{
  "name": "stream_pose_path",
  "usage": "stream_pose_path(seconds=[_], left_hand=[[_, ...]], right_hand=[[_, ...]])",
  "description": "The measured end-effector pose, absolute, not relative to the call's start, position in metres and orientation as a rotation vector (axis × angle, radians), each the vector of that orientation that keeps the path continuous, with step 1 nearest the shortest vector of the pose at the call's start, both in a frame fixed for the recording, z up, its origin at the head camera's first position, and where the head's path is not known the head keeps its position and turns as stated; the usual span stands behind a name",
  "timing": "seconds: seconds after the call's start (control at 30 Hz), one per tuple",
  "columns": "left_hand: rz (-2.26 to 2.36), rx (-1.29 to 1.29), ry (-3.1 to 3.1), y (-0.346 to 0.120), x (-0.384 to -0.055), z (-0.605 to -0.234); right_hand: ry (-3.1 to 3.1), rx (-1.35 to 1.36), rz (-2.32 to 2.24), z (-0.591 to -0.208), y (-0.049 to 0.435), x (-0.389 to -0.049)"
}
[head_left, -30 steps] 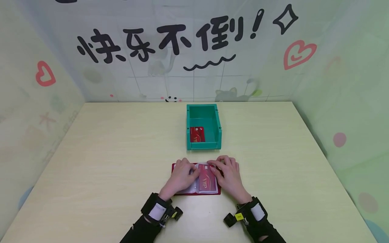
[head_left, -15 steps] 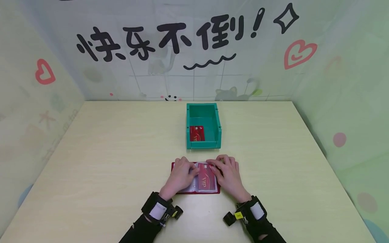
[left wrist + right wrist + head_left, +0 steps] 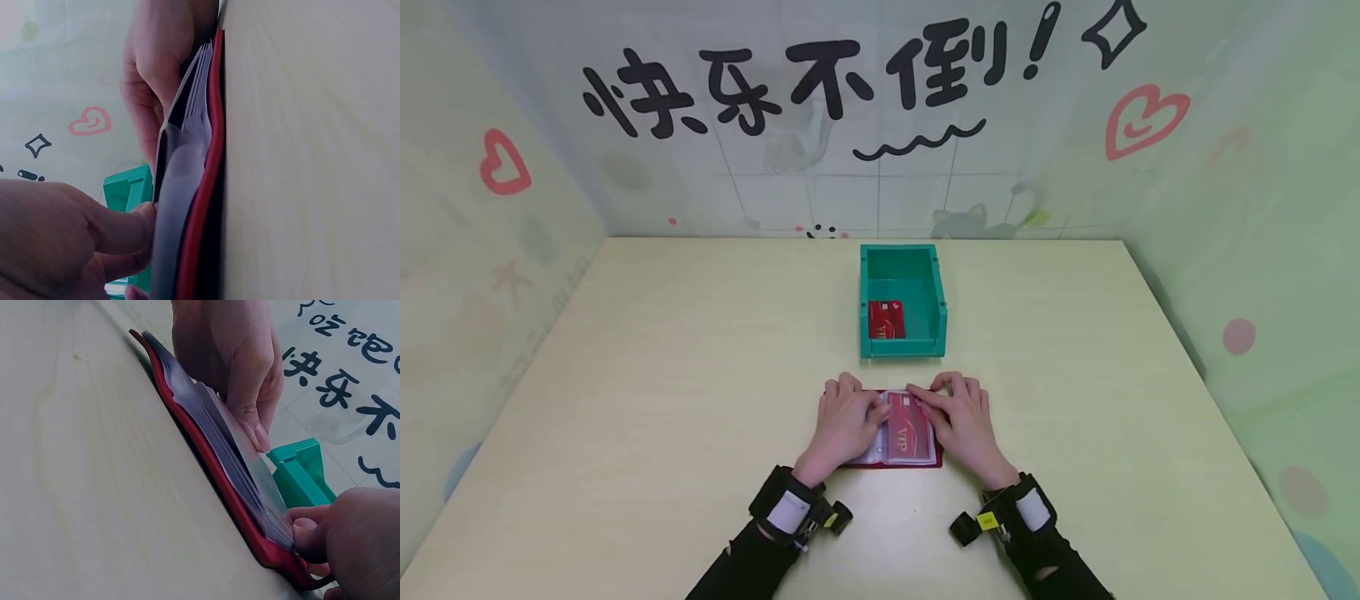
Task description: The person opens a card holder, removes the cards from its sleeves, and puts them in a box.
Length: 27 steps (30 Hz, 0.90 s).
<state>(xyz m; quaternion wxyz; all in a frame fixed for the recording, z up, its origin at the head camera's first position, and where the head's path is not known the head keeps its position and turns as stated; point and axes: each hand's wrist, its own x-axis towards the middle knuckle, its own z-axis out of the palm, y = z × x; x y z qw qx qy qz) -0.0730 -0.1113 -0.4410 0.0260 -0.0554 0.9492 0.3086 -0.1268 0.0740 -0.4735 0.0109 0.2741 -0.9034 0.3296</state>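
Observation:
An open card holder (image 3: 872, 454) with a red cover and clear plastic sleeves lies on the table in the head view. A red VIP card (image 3: 908, 433) shows upright on its right-hand page, apparently inside a sleeve. My left hand (image 3: 842, 423) covers much of the left page, its thumb and finger pinching a sleeve near the middle. At the upper right, my right hand (image 3: 964, 423) pinches the sleeve edge beside the card. Both wrist views show the red cover (image 3: 215, 119) edge-on, with a stack of sleeves (image 3: 215, 434) lifted slightly above it.
A green bin (image 3: 940, 333) stands just behind the card holder. Inside it, at the near left, lies another red VIP card (image 3: 887, 320). Printed cloth walls (image 3: 880, 196) bound the wooden table (image 3: 700, 358) at the back and sides.
The head view has tilted down a little, so everything sits higher in it. My left hand now hides more of the holder's left edge; the right hand stays at the card's upper right.

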Motion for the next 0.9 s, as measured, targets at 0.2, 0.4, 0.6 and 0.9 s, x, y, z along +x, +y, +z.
stream_pose_path(seconds=[0.2, 0.4, 0.6, 0.9], left_hand=[[0.999, -0.175, 2.908, -0.114, -0.072, -0.4397], [1.161, -0.16, 2.85, -0.1148, -0.0716, -0.4371], [1.212, -0.192, 2.831, -0.1123, -0.0701, -0.4371], [1.213, -0.223, 2.819, -0.1152, -0.068, -0.4408]], right_hand=[[-2.814, 0.857, 1.013, -0.4754, 0.0724, -0.1273], [-2.826, 0.857, 1.0, -0.4757, 0.0725, -0.126], [-2.836, 0.862, 0.996, -0.4765, 0.0745, -0.1239], [-2.839, 0.858, 1.018, -0.4752, 0.0754, -0.1213]])
